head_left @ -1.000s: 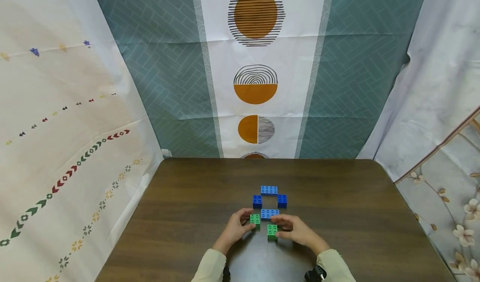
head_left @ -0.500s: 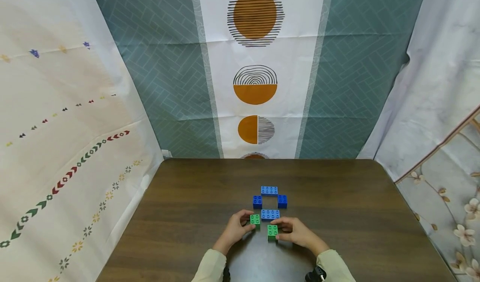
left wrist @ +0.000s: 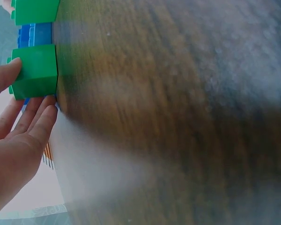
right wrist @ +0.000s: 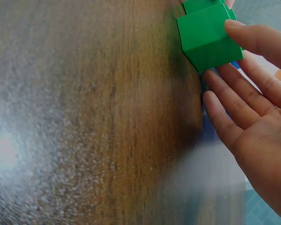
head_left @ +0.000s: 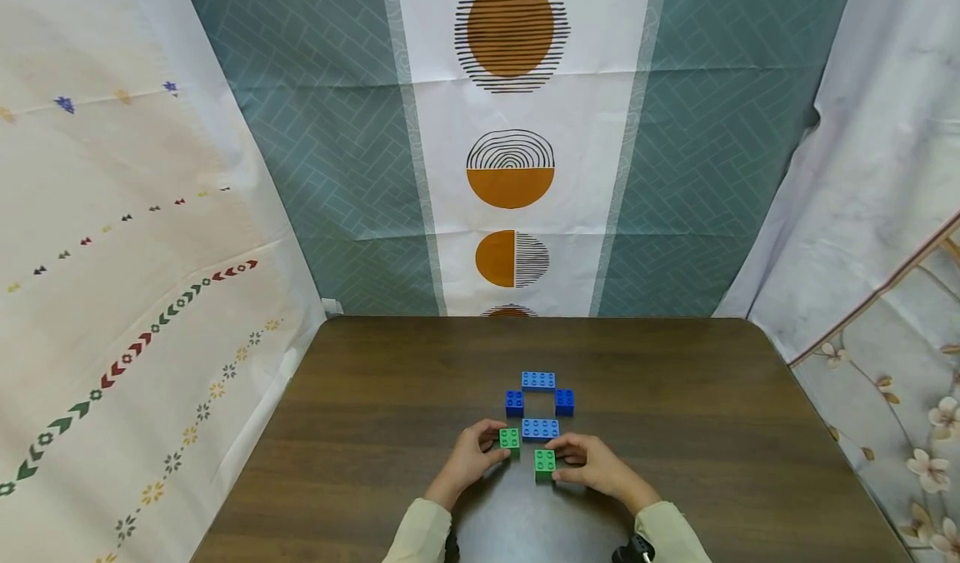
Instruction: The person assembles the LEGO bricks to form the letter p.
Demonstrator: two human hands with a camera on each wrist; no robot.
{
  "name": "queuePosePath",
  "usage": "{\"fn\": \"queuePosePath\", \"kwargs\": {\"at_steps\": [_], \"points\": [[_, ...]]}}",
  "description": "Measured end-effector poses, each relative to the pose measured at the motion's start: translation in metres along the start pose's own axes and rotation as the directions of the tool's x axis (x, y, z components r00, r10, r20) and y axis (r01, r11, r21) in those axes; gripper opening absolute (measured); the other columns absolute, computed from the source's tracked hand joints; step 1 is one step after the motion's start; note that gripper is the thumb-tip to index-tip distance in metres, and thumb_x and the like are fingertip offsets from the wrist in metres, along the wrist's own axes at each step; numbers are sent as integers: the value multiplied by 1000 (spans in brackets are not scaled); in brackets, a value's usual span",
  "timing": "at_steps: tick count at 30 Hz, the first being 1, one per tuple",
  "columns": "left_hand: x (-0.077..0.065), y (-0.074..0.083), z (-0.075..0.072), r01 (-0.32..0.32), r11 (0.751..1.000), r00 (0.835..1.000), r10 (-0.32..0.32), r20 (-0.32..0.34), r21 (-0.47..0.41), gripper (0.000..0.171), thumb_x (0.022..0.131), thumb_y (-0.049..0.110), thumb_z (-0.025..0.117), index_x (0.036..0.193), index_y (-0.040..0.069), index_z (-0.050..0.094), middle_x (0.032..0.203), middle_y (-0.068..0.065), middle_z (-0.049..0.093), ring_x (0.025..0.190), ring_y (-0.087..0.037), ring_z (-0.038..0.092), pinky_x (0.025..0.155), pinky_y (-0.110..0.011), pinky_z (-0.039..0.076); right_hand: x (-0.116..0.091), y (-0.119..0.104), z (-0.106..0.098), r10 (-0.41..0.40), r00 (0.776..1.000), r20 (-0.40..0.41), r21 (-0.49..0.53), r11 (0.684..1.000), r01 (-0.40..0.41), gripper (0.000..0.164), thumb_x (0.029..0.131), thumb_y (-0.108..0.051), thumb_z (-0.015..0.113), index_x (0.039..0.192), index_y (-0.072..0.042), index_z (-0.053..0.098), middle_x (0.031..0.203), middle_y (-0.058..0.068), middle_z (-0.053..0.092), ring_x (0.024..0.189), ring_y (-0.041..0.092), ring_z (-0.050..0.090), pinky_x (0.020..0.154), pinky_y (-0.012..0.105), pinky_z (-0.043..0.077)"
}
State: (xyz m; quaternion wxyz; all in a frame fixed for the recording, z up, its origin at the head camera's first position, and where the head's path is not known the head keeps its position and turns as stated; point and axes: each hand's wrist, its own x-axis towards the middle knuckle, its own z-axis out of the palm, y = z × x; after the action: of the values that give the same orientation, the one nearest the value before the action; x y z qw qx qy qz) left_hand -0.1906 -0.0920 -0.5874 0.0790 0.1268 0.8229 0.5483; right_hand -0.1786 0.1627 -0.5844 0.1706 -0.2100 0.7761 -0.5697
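A: Which way do our green bricks face?

B: We see the left green two-by-two brick [head_left: 509, 438] upright, studs up; its square top is as long one way as the other. The right green two-by-two brick [head_left: 544, 461] faces the same way.

A: Where do we find them?

B: On the near side of the surface [head_left: 360, 463]. The left one lies just beside the near-left corner of the near blue two-by-four brick [head_left: 540, 430], whose long axis runs left to right; the right one sits a little closer to the body.

A: And the grips?

B: The left grip [head_left: 468, 459] pinches its brick at the fingertips, and the right grip [head_left: 595, 467] pinches the other likewise. On both we see the thumb on the near side and fingers behind, palms turned inward, forearms slanting toward each other.
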Motion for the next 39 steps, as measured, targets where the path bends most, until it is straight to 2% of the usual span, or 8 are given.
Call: {"fn": "queuePosePath", "kwargs": {"at_steps": [5,12,15,22,29,36,39], "points": [[-1,1,-1,1,1000,1000,-1,2,-6,34,83,-3,72,115,-3,62,111,-19,64,108,-37,59,96,-52,47,0,2,0,-3,1000,0,-4,1000,3,36,85,-8,74,116,4,61,114,19,63,101,24,63,87,38,54],[0,0,-1,4,1000,1000,-4,1,5,33,83,-2,72,115,-1,62,111,-18,65,107,-37,60,95,-51,48,2,1,2,-1,1000,-21,-14,1000,0,36,86,-11,73,116,2,61,114,18,63,102,29,63,87,34,54],[0,0,0,24,1000,1000,-24,-1,7,33,84,0,72,115,0,62,111,-16,65,108,-35,60,95,-49,48,4,1,3,-10,999,-32,-14,1000,10,36,85,-10,74,116,3,61,114,19,63,101,30,63,86,35,54],[0,-1,0,19,1000,1000,-19,-1,-3,34,84,1,73,115,-1,62,111,-16,65,107,-35,60,95,-51,48,8,1,6,-24,997,-71,-12,1000,23,36,85,-9,73,116,5,60,112,20,63,102,29,64,88,39,54],[-1,-2,-2,-16,1000,1000,16,-4,-19,33,83,0,73,114,-1,63,110,-18,65,106,-37,60,94,-52,48,11,-3,9,-23,996,-90,-1,1000,23,36,85,-3,72,117,8,59,113,24,62,104,36,62,89,47,52],[-2,-1,-4,-10,1000,1000,9,-16,-27,33,83,0,74,114,-2,63,110,-19,65,107,-37,60,95,-52,47,9,-20,13,-17,995,-97,13,1000,18,35,85,3,69,116,13,57,114,30,60,106,45,59,90,56,48],[-2,0,-5,-10,1000,1000,10,-22,-19,34,83,2,74,115,-1,63,111,-18,65,108,-37,60,96,-52,47,10,-16,14,-8,994,-113,-1,1000,7,34,86,2,69,117,11,58,115,28,60,107,43,59,91,54,48]]}}
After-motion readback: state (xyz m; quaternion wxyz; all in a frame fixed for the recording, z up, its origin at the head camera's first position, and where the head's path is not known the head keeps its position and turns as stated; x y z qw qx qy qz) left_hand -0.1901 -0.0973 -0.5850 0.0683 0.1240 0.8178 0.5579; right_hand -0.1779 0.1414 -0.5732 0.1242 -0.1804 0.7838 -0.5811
